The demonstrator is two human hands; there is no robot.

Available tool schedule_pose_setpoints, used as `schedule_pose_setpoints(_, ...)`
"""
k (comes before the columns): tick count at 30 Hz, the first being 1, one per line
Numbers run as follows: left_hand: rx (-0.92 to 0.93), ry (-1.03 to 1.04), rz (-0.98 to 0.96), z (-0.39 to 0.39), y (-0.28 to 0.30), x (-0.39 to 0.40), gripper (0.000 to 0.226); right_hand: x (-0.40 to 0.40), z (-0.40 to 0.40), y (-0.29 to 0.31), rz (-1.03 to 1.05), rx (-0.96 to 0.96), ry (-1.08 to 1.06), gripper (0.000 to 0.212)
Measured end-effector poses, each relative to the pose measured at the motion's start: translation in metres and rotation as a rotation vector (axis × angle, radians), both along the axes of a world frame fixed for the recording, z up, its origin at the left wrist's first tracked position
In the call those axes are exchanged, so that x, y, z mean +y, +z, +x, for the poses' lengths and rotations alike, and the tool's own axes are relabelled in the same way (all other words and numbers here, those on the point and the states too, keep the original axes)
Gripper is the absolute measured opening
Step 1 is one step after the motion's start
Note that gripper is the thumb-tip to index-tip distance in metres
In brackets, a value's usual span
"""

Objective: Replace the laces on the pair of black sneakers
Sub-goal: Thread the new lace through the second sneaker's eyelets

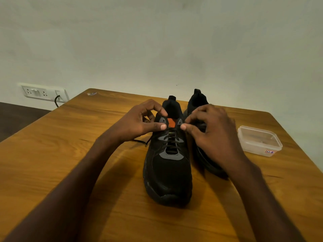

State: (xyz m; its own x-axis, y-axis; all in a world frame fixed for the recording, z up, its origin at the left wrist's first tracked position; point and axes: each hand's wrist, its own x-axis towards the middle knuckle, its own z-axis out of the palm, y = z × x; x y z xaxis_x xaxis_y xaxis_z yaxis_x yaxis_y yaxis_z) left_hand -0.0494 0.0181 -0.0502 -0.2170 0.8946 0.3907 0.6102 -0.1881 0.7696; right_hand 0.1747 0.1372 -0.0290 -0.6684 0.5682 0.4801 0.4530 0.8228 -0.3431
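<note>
Right now the near black mesh sneaker with grey eyelet panels and an orange tongue tag [167,165] stands toe toward the person on the wooden surface [70,154], steadying it for lacing. Its dark lace [172,142] crosses the lower eyelets; a loose end trails left. The left hand [139,123] and right hand [209,130] flank the top eyelets, each grip apparently pinched on the lace, though that is hard to confirm. The second black sneaker [199,100] waits behind, beside a lidded clear plastic box [258,140].
</note>
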Motion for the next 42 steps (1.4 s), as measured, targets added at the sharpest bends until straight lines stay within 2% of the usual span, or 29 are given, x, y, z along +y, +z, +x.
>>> schedule_pose_setpoints(4, -0.003, 0.011, -0.024, -0.003, 0.006, -0.004, 0.045, 0.001, -0.002, -0.004, -0.026, -0.032, 0.052, 0.002)
schedule_pose_setpoints(7, 0.116, -0.035, -0.106, -0.006, 0.007, -0.007, 0.029, -0.001, -0.002, -0.004, -0.061, 0.012, 0.087, 0.004)
schedule_pose_setpoints(12, 0.155, -0.062, -0.112, -0.005, 0.012, -0.009, 0.008, -0.005, -0.002, -0.005, -0.19, 0.08, 0.088, 0.011)
schedule_pose_setpoints(18, 0.136, -0.073, -0.146, -0.008, 0.015, -0.013, 0.012, -0.003, -0.002, -0.007, -0.099, 0.092, 0.014, 0.008)
schedule_pose_setpoints(20, 0.15, -0.028, -0.087, -0.005, 0.015, -0.012, 0.019, -0.006, 0.0, -0.002, -0.233, 0.145, 0.098, 0.006)
schedule_pose_setpoints(22, 0.126, 0.011, 0.02, 0.0, 0.017, -0.011, 0.023, -0.012, 0.003, 0.007, -0.483, 0.249, 0.261, 0.019)
schedule_pose_setpoints(26, -0.079, -0.054, 0.167, 0.01, 0.024, -0.012, 0.04, -0.027, 0.009, 0.021, -0.983, 0.46, 0.693, 0.026)
schedule_pose_setpoints(31, -0.317, -0.125, 0.162, 0.024, 0.025, -0.007, 0.06, -0.031, 0.005, 0.022, -1.318, 0.521, 1.043, 0.047)
schedule_pose_setpoints(33, -0.414, -0.153, 0.136, 0.028, 0.024, -0.003, 0.068, -0.03, 0.003, 0.021, -1.436, 0.591, 1.096, 0.049)
schedule_pose_setpoints(36, -0.451, -0.248, 0.141, 0.033, 0.025, -0.002, 0.061, -0.027, 0.002, 0.019, -1.559, 0.663, 1.108, 0.049)
schedule_pose_setpoints(38, -0.453, -0.293, 0.155, 0.035, 0.026, -0.003, 0.052, -0.026, 0.002, 0.019, -1.605, 0.686, 1.107, 0.049)
schedule_pose_setpoints(42, -0.479, -0.33, 0.113, 0.032, 0.028, -0.007, 0.052, -0.021, 0.004, 0.021, -1.622, 0.736, 1.083, 0.054)
